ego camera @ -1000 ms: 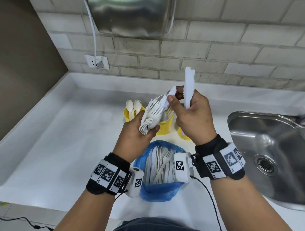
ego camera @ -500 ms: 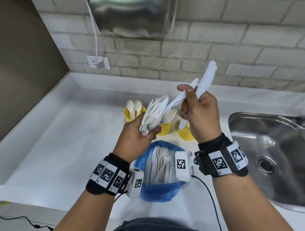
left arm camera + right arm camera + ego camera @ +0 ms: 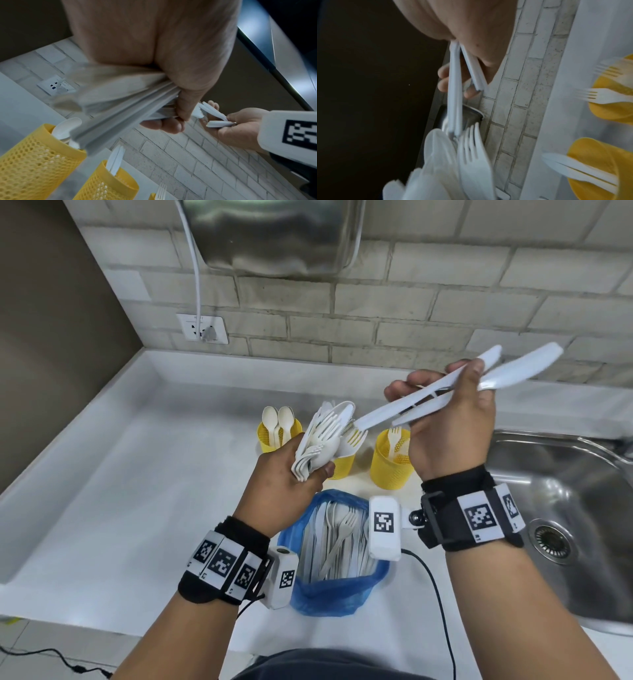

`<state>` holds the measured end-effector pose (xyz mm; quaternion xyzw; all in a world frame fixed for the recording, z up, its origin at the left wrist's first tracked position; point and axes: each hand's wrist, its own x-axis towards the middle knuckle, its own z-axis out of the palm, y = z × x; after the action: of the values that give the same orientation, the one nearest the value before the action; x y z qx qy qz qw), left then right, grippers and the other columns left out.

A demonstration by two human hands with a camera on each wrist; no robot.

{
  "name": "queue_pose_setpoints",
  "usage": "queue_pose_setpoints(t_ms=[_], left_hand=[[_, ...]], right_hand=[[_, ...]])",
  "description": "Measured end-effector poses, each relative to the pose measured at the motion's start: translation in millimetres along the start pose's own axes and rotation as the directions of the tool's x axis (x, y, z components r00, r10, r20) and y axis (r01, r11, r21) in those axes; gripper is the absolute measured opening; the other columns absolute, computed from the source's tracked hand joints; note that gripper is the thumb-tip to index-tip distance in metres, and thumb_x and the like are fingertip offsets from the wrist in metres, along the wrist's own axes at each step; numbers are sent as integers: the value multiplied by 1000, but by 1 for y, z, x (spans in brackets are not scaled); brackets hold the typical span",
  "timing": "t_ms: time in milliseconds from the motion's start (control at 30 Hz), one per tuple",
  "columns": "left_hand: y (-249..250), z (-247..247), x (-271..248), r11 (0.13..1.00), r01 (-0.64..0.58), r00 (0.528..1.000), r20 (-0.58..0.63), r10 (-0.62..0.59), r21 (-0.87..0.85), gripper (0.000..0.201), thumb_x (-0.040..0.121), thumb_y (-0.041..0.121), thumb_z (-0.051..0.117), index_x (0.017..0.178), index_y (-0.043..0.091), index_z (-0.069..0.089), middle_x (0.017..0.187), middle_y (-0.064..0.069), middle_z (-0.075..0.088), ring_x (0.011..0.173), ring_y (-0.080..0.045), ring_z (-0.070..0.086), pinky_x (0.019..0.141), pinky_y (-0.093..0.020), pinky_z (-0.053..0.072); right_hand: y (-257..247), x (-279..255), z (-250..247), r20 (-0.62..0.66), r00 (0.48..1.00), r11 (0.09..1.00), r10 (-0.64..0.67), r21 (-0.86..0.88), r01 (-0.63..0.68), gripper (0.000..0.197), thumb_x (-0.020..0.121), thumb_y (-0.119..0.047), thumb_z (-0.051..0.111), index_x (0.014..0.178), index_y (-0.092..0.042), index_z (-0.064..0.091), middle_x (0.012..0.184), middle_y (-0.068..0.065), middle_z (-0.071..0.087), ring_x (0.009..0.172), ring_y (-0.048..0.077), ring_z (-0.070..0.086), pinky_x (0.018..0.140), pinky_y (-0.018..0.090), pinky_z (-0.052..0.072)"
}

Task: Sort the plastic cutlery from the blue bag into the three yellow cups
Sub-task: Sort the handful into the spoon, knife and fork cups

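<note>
The left hand is gripping a mixed fan of forks and spoons just behind the blue bag, apparently as a ready stock to pick from. The right hand is pinching several knives behind the bag, seemingly gathering one kind to drop together. The three yellow cups are standing on the desk behind the bag, each already holding its own kind.

White counter w/ raised rim at back & left. Pale brick-tile wall behind; brown wall on left. Steel appliance mounted up top, white cord down to wall socket. Steel sink w/ drain at right. Tiled floor bottom left w/ black cable
</note>
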<state>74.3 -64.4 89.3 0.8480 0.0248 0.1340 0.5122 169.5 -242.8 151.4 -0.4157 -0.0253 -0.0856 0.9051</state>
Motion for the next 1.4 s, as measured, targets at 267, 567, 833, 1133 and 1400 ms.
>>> queue_pose_setpoints(t_ms=[267,567,833,1133,1400], left_hand=[[-6,3,1,1000,30,999,-19,-30,6,19,93,30,74,111,23,71,89,17,74,80,-2,70,74,-10,50],[-1,8,3,999,18,997,-76,-21,-41,17,90,17,72,102,28,68,83,6,74,70,-11,70,72,-28,57],[-3,5,4,1000,-9,997,-79,10,15,18,91,18,71,108,24,68,85,8,74,72,-10,70,74,-37,58],[-2,2,2,999,25,998,-56,-27,-30,14,89,19,71,101,25,67,87,8,74,72,-10,70,74,-29,58],[-1,1,4,1000,7,998,-68,-8,-19,15,90,20,72,104,26,67,88,10,74,74,-8,71,72,-19,54]], right_hand=[[-18,3,5,-156,982,994,-110,-46,104,35,108,-48,40,91,-19,45,61,0,28,48,16,22,46,22,22],[15,-25,-1,346,937,597,53,-763,248,23,89,-28,78,72,-15,69,56,-3,63,50,14,55,55,26,46],[22,-28,7,361,932,592,-27,-746,306,22,93,-18,67,78,-2,63,69,19,61,66,35,56,59,40,48],[20,-28,10,332,933,656,-137,-675,336,11,98,-12,57,89,-17,54,69,-5,49,62,12,47,60,22,42],[22,-24,5,262,965,695,-26,-689,205,25,98,-20,66,74,-22,60,54,-14,56,48,5,48,54,23,41]])
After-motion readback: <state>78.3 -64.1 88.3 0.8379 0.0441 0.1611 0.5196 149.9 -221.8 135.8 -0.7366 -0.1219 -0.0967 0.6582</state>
